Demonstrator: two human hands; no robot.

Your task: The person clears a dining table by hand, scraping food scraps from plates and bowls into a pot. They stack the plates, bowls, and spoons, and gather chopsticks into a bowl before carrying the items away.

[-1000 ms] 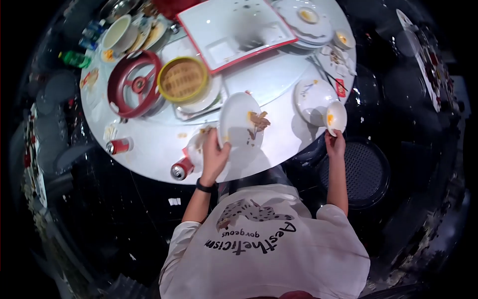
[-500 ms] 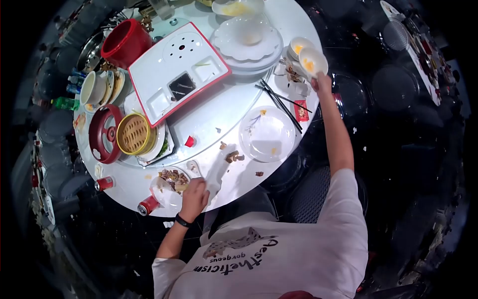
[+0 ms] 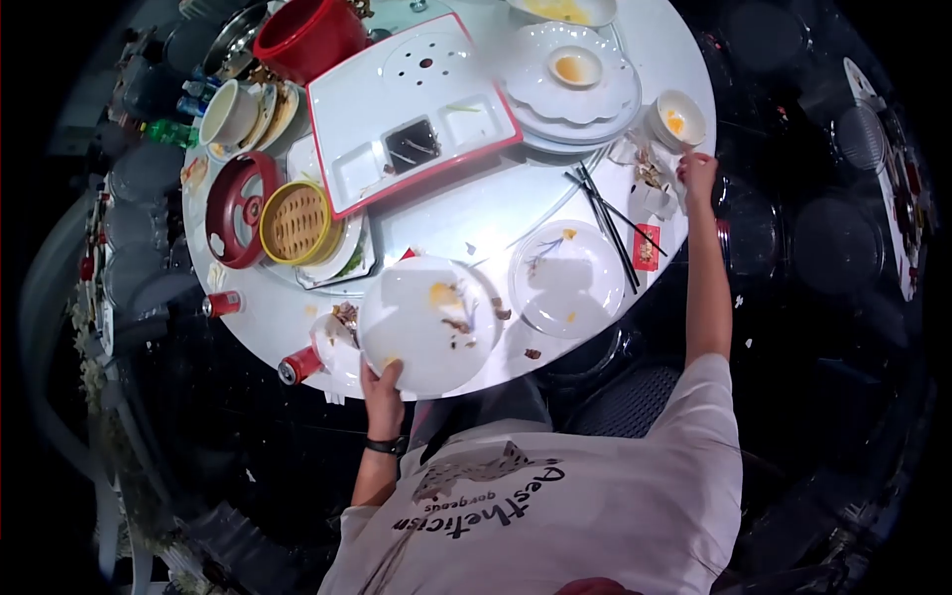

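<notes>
My left hand (image 3: 383, 385) grips the near rim of a round white plate (image 3: 416, 332), thumb on top. Orange residue and dark food scraps show on it. Part of a dish with scraps (image 3: 344, 315) lies behind its left side. At the table's right edge, my right hand (image 3: 697, 171) has curled fingers just below a small white bowl (image 3: 678, 117) with orange residue. What those fingers hold, if anything, cannot be made out. Between the hands lies another white plate (image 3: 565, 278), with black chopsticks (image 3: 612, 223) and a red packet (image 3: 646, 247) beside it.
A red-rimmed white tray (image 3: 416, 109) lies mid-table, with a red pot (image 3: 307, 38) behind. Stacked large plates (image 3: 585, 109) hold a small bowl (image 3: 574, 67). A bamboo steamer (image 3: 299, 223), a dark red ring-shaped lid (image 3: 241, 210) and red cans (image 3: 298, 366) are at left.
A plate is now in my left hand, covering the spoon and part of the scraps dish. Two small bowls showed by my right hand before; one shows there now. The whole view has shifted.
</notes>
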